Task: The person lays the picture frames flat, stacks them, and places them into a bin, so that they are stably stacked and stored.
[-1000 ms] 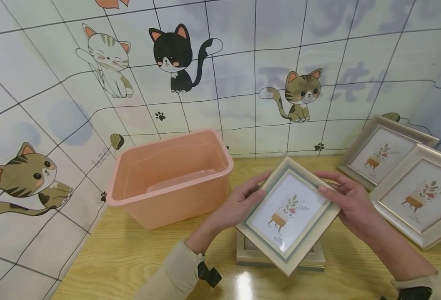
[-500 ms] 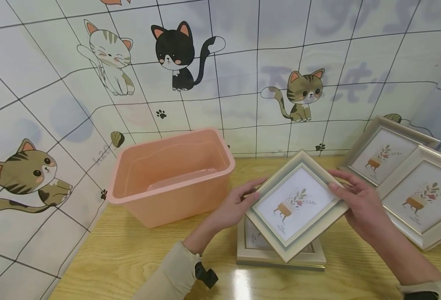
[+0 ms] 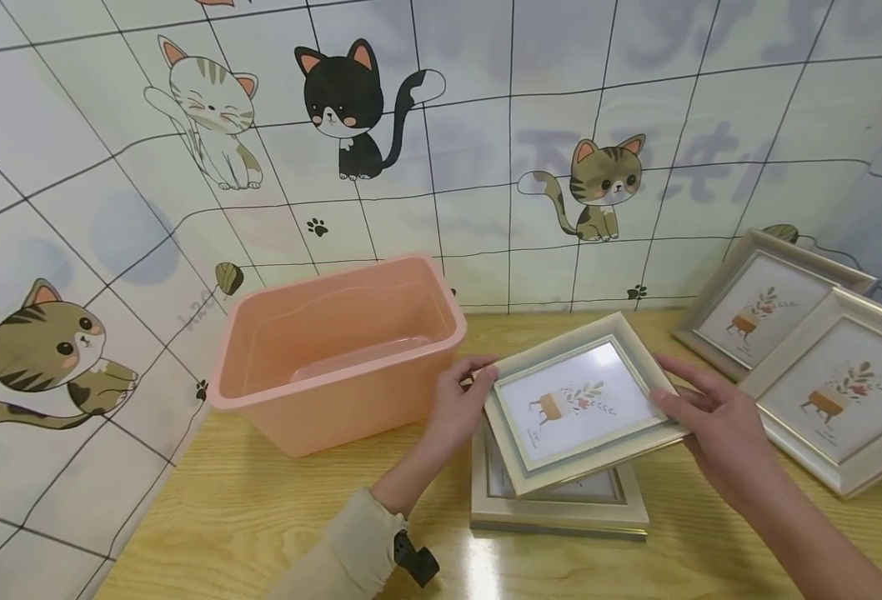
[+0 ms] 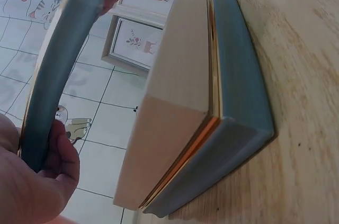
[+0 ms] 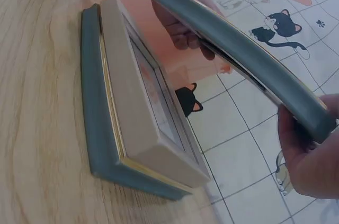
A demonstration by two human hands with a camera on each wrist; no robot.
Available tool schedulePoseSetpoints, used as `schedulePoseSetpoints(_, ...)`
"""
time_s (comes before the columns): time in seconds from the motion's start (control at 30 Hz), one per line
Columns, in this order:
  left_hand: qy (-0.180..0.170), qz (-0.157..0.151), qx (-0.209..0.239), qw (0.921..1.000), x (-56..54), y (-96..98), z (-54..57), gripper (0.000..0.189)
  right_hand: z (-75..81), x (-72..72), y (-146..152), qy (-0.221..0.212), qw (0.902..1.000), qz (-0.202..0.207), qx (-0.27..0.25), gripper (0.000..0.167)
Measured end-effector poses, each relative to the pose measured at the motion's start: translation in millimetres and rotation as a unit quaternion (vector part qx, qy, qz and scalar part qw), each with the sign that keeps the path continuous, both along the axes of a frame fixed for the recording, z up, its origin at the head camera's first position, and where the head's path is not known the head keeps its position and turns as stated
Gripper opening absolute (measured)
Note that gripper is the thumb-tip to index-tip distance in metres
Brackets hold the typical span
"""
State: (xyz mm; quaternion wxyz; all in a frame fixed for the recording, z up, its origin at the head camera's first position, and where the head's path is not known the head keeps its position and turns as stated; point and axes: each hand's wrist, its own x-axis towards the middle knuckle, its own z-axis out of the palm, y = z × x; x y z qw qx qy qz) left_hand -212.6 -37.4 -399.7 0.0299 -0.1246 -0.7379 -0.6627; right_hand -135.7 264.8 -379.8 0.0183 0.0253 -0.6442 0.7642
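Observation:
In the head view both hands hold a cream picture frame (image 3: 583, 452) with a blue-grey inner border and a plant print. My left hand (image 3: 458, 410) pinches its left corner, thumb on the front. The opposite corner sits between the thumb and fingers of my right hand (image 3: 720, 423). Beneath it, two picture frames (image 3: 553, 517) lie stacked on the table, partly covered in the head view. Seen edge-on in the left wrist view, the held frame shows a blue-grey side (image 4: 58, 70). The right wrist view shows a gap between it and the stack (image 5: 132, 97).
A pink plastic bin (image 3: 351, 408) stands on the wooden table (image 3: 208, 517) to the left. Two more picture frames, a grey-beige one (image 3: 699, 329) and a silvery one (image 3: 801, 454), lean at the right. A cat-patterned wall covering (image 3: 471, 167) rises behind.
The held picture frame has turned clockwise, so its long sides lie closer to level. It first shifted right and up, then came slightly back down. Both hands kept their grip.

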Motion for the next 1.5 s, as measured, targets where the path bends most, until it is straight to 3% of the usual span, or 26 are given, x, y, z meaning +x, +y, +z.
schedulePoseSetpoints(0.07, 0.001, 0.020, -0.005, 0.9998, -1.3, -0.8, -0.1, 0.019, -0.1, 6.4, 0, 0.016, 0.9926, 0.003, 0.121, 0.048)
schedulePoseSetpoints(0.1, 0.001, 0.028, -0.005, 0.9996, -1.8, -1.1, 0.0, 0.018, -0.5, 9.7, -1, 0.023, 0.9831, 0.004, 0.182, 0.051)
schedulePoseSetpoints(0.2, -0.004, 0.039, -0.014, 0.9991, -3.4, -1.4, -0.1, 0.016, -3.0, 18.9, -4, 0.054, 0.9399, 0.009, 0.337, 0.061)
schedulePoseSetpoints(0.33, -0.011, 0.034, -0.044, 0.9984, -5.0, -0.5, -2.5, 0.015, -7.4, 28.1, -6, 0.067, 0.9114, 0.013, 0.406, 0.061)
schedulePoseSetpoints(0.43, -0.015, 0.024, -0.073, 0.9969, -6.1, -0.3, -5.3, 0.015, -10.4, 33.6, -6, 0.060, 0.9006, 0.009, 0.430, 0.060)
schedulePoseSetpoints(0.8, -0.024, 0.011, -0.124, 0.9919, -5.0, -3.7, -10.9, 0.012, -29.1, 37.6, -11, 0.045, 0.9087, 0.014, 0.415, 0.062)
schedulePoseSetpoints(1.1, -0.015, -0.007, -0.168, 0.9856, -5.0, -5.9, -17.5, 0.017, -38.9, 38.1, -12, 0.030, 0.9045, 0.021, 0.425, 0.065)
schedulePoseSetpoints(1.5, 0.000, -0.030, -0.207, 0.9778, -8.4, -9.0, -26.3, 0.023, -40.5, 39.1, -11, 0.001, 0.9049, 0.022, 0.425, 0.062)
